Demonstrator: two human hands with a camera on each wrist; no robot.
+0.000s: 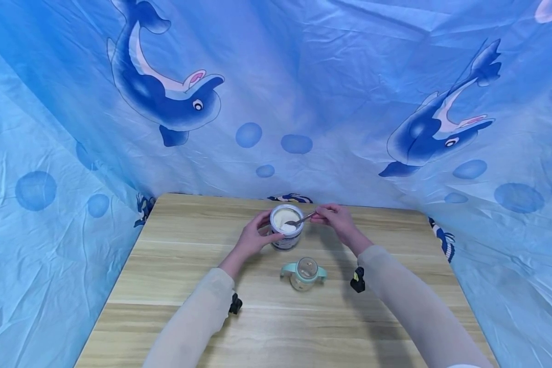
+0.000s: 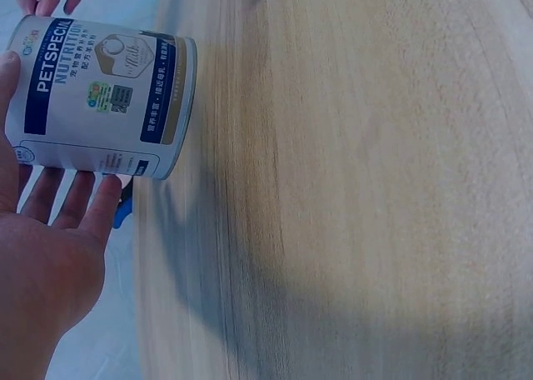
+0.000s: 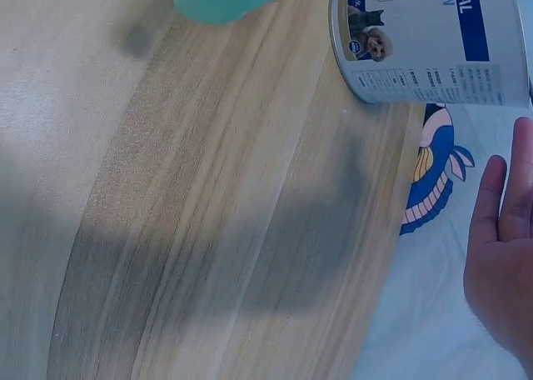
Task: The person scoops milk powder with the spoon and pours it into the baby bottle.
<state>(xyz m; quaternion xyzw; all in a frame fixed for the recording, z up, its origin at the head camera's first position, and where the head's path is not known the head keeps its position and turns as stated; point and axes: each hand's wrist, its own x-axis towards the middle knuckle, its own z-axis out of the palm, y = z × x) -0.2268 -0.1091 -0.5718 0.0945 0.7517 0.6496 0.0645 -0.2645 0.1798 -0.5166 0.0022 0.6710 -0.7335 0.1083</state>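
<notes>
An open milk powder can (image 1: 285, 242) with white powder (image 1: 282, 217) inside stands upright near the far edge of the table. My left hand (image 1: 252, 238) holds it from the left side, thumb at the front; in the left wrist view that hand's fingers are round the can (image 2: 100, 97). From the right, my right hand (image 1: 338, 220) pinches the handle of a metal spoon (image 1: 306, 217), whose bowl is in the can's mouth at the powder. In the right wrist view the spoon is out of sight, and the right hand (image 3: 504, 247) appears beside the can (image 3: 425, 47).
A small clear bottle (image 1: 302, 284) with a teal collar and two side handles stands in front of the can. The wooden table (image 1: 165, 266) is bordered by blue cloth (image 1: 340, 168) printed with dolphins and bubbles.
</notes>
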